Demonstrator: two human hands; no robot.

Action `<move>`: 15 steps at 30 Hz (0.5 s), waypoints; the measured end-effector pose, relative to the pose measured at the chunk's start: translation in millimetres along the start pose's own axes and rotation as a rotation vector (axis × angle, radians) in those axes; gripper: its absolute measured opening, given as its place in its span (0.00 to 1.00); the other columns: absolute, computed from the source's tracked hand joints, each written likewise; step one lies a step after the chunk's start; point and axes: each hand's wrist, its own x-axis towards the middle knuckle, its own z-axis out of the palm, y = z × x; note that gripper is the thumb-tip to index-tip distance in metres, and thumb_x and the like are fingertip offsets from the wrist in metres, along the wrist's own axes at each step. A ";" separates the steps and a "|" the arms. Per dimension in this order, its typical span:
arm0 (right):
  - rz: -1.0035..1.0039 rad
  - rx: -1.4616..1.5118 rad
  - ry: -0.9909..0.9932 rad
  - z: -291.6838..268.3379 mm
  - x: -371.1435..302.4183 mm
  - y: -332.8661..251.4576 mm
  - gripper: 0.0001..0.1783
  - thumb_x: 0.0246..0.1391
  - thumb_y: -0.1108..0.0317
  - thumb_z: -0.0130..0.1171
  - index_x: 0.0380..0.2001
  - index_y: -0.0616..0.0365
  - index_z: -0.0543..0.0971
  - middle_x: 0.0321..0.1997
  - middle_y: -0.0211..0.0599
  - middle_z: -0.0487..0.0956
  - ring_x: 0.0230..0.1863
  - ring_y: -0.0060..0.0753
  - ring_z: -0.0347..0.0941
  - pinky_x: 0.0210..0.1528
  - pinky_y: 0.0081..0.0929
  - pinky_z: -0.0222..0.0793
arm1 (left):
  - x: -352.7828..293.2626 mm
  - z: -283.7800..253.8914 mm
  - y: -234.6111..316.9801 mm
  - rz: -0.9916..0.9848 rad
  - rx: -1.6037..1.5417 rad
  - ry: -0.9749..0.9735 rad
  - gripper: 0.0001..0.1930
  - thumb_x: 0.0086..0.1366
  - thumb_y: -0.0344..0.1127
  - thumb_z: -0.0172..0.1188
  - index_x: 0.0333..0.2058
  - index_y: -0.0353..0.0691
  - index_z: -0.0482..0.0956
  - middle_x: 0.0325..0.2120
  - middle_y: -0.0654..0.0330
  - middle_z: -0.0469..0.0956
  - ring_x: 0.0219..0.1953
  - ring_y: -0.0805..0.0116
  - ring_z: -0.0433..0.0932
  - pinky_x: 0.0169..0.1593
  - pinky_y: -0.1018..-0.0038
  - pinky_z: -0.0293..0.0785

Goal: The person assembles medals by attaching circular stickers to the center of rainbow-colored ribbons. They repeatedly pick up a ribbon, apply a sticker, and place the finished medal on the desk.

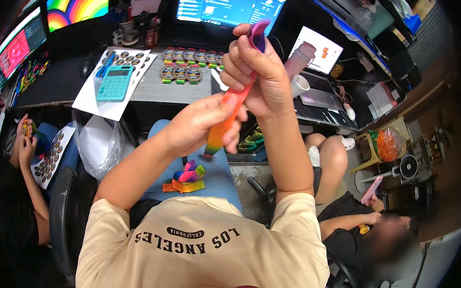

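Note:
A rainbow-coloured ribbon (pixel 222 130) is stretched between my hands above the desk's front edge. My right hand (pixel 267 77), raised higher, is closed around its purple upper end, which sticks out above the fingers. Lower down, my left hand (pixel 200 118) pinches the red-orange stretch between thumb and fingers. The yellow-green end hangs free over my lap. More rainbow ribbon (pixel 185 181) lies in loose folds on my jeans. Several round dark medals (pixel 180 74) with coloured ribbon edges sit in rows on a grey board (pixel 146 92) in front of me.
Left on the desk, a teal calculator (pixel 116 84) rests on sheets of round stickers (pixel 127 57). A white cup (pixel 300 85), a tumbler (pixel 299 58) and a laptop (pixel 319 91) stand right. Co-workers sit either side; the left one's hands (pixel 26 139) hold something small and colourful.

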 end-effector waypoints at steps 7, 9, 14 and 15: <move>-0.108 0.019 -0.020 -15.2 -12.0 -7.7 0.16 0.54 0.71 0.65 0.43 0.55 0.71 0.19 0.22 0.63 0.18 0.14 0.55 0.22 0.17 0.53 | -19.3 7.4 22.3 -0.277 -0.031 0.044 0.19 0.75 0.53 0.39 0.36 0.44 0.67 0.12 0.72 0.55 0.10 0.83 0.48 0.14 0.83 0.45; -0.364 -0.536 -0.091 -16.9 -13.0 -12.4 0.25 0.44 0.71 0.72 0.44 0.55 0.71 0.20 0.21 0.64 0.21 0.13 0.56 0.25 0.16 0.53 | -23.5 11.0 28.8 -0.290 -0.007 0.070 0.17 0.75 0.52 0.40 0.37 0.44 0.67 0.11 0.72 0.54 0.10 0.84 0.47 0.14 0.83 0.44; -0.266 -1.261 -0.299 -19.1 -41.4 -33.4 0.24 0.34 0.73 0.71 0.39 0.57 0.75 0.38 0.34 0.73 0.36 0.37 0.69 0.41 0.29 0.67 | -29.2 14.2 45.1 -0.330 0.090 0.075 0.16 0.74 0.50 0.42 0.37 0.44 0.68 0.11 0.71 0.55 0.10 0.83 0.47 0.14 0.82 0.44; -0.279 -1.277 -0.326 -19.4 -43.8 -34.6 0.23 0.34 0.74 0.70 0.38 0.58 0.75 0.38 0.36 0.73 0.37 0.38 0.69 0.41 0.30 0.67 | -30.0 15.1 45.3 -0.360 0.118 0.086 0.16 0.74 0.50 0.42 0.37 0.44 0.68 0.11 0.71 0.55 0.10 0.83 0.47 0.14 0.82 0.44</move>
